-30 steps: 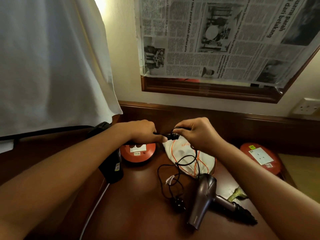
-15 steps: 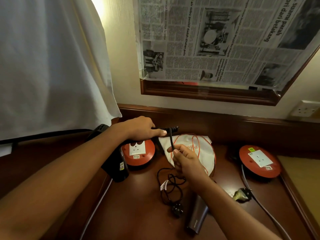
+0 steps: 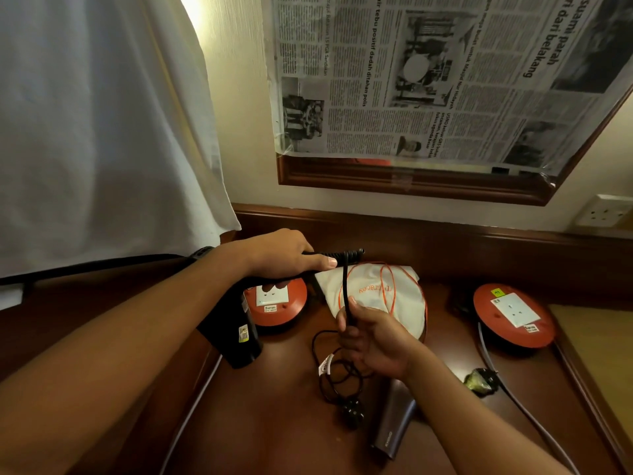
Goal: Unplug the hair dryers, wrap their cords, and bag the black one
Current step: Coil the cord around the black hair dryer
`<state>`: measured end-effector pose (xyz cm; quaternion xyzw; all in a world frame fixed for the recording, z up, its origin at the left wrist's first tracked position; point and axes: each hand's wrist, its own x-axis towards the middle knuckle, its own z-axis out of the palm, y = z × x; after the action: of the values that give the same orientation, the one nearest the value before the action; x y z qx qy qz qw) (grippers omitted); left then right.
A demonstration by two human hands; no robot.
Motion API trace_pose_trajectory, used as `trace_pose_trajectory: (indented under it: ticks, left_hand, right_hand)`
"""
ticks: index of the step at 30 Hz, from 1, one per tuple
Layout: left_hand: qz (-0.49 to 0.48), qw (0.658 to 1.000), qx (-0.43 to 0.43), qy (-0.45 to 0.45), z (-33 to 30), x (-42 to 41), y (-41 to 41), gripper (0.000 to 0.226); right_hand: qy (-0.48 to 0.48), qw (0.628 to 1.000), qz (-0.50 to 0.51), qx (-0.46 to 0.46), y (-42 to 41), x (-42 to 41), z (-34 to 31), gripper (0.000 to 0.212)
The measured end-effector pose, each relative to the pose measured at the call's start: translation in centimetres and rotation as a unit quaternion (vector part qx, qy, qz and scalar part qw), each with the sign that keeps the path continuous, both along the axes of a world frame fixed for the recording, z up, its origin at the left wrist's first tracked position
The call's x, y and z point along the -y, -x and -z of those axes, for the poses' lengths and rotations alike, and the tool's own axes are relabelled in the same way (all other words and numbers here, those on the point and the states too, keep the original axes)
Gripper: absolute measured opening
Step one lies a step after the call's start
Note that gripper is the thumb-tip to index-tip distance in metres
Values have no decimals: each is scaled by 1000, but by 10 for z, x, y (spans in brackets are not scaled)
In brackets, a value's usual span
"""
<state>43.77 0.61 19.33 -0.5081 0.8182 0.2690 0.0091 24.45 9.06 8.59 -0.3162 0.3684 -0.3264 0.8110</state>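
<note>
Cord (image 3: 346, 289) wrapping on the black hair dryer (image 3: 236, 332) is the step in hand, judged from the pose. Left hand (image 3: 286, 253) grips the dryer's handle, fingers curled round it, thumb laid along the top; handle runs roughly level, pointing right, with the ribbed strain relief (image 3: 351, 254) sticking out past the thumb. Dryer body hangs down-left of that hand, above the worktop (image 3: 274, 423), nozzle toward the camera.

Right hand (image 3: 371, 339) pinches the cord below and slightly right of the handle end, fingers closed on it. Cord runs taut and near vertical from the strain relief down into that hand. Key relation: cord's long axis stands about square to the handle, and the right hand is the nearer one to the free length. Next move likely calls for the right hand to carry the cord round the handle while the left holds steady.

Slack lies in loose loops (image 3: 337, 375) on the worktop under the right hand, ending in the black plug (image 3: 351, 407), unplugged and lying flat. Loops could snag or tangle as they get drawn up.

Second hair dryer (image 3: 394, 426), grey-brown, lies on the worktop under the right forearm, partly hidden; its cord state can't be told. White drawstring bag (image 3: 380, 296) with orange cord lies flat just behind the right hand, still empty by the look of it. Two red extension reels, left reel (image 3: 291, 303) and right reel (image 3: 513, 317), sit either side of the bag, nothing plugged into the sockets seen.
</note>
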Motion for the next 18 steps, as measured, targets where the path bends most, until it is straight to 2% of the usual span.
trace_pose_trajectory:
  ticks: [4,7,10,13,16,18]
  left_hand:
    - [19,1000,-1,6,-7,-3,0,62]
    - [33,999,5,9,-11,-6,0,66]
    - [55,998,15,12,-13,-10,0,78]
    - [73,997,31,2,-12,-11,0,84]
    - [80,996,39,-2,-13,-13,0,81]
    - [78,996,43,-10,-13,-14,-2,77]
  right_hand:
    - [10,995,-25,93,8,9,4,28]
    - [31,994,-24,102,14,19,4,20]
    - [86,996,-26,0,21,30,-6,20]
    - [151,977,-44,-143,27,42,-23,25]
    - [239,919,-69,-305,27,52,-38,29]
    - [291,878,-72,-372,27,58,-45,26]
